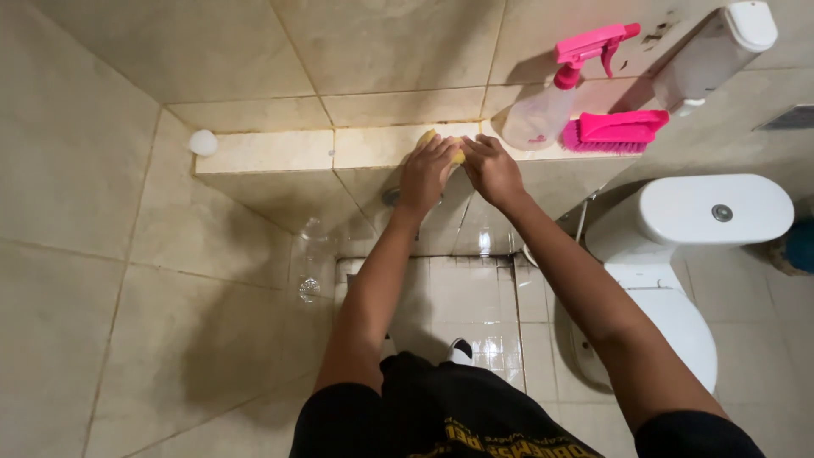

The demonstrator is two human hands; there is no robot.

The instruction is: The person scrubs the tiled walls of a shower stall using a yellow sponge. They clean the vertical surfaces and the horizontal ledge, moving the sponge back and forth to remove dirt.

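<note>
Both my arms reach forward to a low tiled ledge [271, 151] that runs along the bathroom wall. My left hand [426, 172] presses down on a yellow sponge [458, 155] lying on the ledge; only its edges show around my fingers. My right hand [493, 168] rests right beside it, fingertips touching the sponge and the ledge. Most of the sponge is hidden under the two hands.
A clear spray bottle with a pink trigger [555, 97] and a pink scrub brush [612, 131] stand on the ledge to the right. A small white round object [203, 142] sits at the ledge's left end. A white toilet [678, 254] is at right, with a white bottle [712, 55] above it.
</note>
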